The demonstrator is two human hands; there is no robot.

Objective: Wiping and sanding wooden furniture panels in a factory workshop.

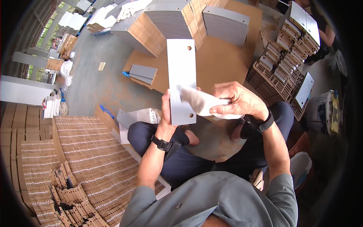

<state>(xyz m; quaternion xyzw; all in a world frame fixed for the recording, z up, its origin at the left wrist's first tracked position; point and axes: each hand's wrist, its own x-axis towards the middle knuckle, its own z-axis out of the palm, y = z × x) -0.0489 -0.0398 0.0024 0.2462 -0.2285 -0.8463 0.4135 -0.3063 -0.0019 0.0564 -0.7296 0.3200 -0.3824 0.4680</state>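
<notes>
My left hand [166, 111] grips a flat white rectangular panel [182, 64] by its lower left edge and holds it up in front of me. A round hole shows near the panel's top right corner and another near its bottom right corner. In my right hand [236, 100] is a bunched white cloth [200, 101], its fingers closed around it. The cloth's loose end lies against the panel's face at mid-height. Both wrists wear black straps.
Tall stacks of grey panels [227, 24] stand on a brown board [215, 60] ahead. A few panels [143, 72] lie at its left edge. Rows of drilled boards [94, 151] fill the lower left. A plastic crate [274, 81] with stacked panels stands right, with another person beyond.
</notes>
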